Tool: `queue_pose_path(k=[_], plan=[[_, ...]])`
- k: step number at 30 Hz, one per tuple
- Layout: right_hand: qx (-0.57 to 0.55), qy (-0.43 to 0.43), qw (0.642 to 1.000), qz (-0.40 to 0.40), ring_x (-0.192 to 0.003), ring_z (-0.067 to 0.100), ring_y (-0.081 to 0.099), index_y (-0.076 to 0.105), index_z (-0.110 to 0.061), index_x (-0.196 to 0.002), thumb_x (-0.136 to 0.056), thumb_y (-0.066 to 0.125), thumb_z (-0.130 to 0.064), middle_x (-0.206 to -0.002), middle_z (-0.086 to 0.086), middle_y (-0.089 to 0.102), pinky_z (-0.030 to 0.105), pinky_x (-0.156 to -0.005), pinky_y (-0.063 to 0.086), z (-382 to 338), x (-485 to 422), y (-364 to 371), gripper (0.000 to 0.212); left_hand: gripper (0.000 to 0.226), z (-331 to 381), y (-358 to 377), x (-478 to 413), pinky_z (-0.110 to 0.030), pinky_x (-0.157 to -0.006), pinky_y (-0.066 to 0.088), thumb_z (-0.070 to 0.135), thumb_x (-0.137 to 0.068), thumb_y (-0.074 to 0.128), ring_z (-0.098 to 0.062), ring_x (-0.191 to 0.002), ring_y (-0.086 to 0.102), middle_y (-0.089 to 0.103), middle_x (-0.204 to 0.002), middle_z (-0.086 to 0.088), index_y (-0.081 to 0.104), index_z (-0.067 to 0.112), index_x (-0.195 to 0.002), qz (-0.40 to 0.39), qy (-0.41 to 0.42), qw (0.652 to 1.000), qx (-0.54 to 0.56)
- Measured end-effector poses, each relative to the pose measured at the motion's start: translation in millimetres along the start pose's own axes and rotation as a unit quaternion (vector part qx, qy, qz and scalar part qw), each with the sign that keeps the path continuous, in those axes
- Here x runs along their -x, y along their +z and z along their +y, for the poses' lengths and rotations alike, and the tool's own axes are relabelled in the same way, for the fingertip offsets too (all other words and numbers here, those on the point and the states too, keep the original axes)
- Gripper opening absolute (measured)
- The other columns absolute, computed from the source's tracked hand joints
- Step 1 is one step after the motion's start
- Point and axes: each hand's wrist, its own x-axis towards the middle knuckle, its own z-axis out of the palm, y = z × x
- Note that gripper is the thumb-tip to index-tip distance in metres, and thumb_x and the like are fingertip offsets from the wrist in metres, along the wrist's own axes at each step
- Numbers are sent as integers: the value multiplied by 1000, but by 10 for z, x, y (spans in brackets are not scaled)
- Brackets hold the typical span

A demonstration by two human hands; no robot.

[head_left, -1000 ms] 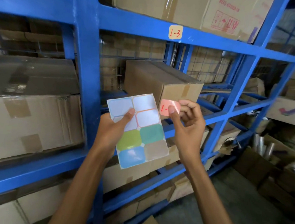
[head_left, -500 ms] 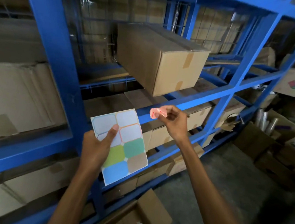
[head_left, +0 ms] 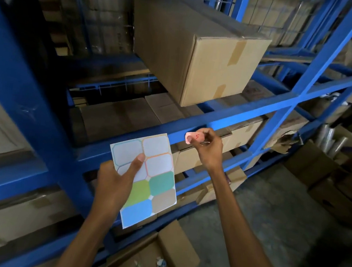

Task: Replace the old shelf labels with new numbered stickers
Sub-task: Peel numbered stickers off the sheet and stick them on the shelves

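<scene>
Step in hand: sticking. Right hand [head_left: 208,150] pinched a curled pink sticker [head_left: 194,137], just short of the blue shelf beam [head_left: 236,117] above it. Left hand [head_left: 115,183] clamped the sticker sheet [head_left: 145,179]. Next: flatten it, press squarely on the beam face.

Pink sticker [head_left: 194,137] with red handwritten number, curled, pinched at blue shelf beam [head_left: 231,118], sticker sheet [head_left: 145,177] held upright, four coloured labels remaining
</scene>
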Motion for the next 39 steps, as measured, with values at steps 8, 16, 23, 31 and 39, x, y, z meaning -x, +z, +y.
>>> queue_pose_path(k=[8,16,23,31,39], plan=[[-18,-18,1000,-2,-87,11,65,65,-21,-90,-76,87,-13,-94,2,71,21,-75,54,149,-77,20,28,7,-32,182,-139,-10,-56,55,29,-89,77,6,-73,74,77,-76,27,74,30,-83,-13,5,1000,9],[-55,-12,998,15,-85,10,64,65,-22,-90,-76,88,-17,-90,-2,70,34,-80,54,114,-105,54,28,5,-37,185,-183,-8,-50,52,31,-88,76,8,-71,73,76,-73,29,72,32,-87,-10,-6,1000,24],[-52,-5,998,31,-91,25,67,65,-21,-91,-75,90,-19,-92,-1,71,43,-83,57,125,-103,87,30,7,-33,193,-214,-8,-51,52,31,-87,77,7,-72,74,78,-75,24,72,31,-92,-6,-14,999,35],[-21,-38,996,80,-91,17,65,62,-27,-106,-72,90,-21,-99,-2,68,21,-79,52,162,-70,145,45,8,-38,191,-205,-9,-51,53,34,-87,78,7,-73,74,77,-75,28,71,31,-90,-3,-22,999,35],[-52,-27,989,139,-84,11,60,57,-18,-116,-78,86,-14,-92,2,63,30,-76,54,164,-86,140,48,6,-34,190,-154,-9,-52,53,31,-88,77,6,-70,74,77,-74,26,73,28,-85,-5,-17,999,35]])
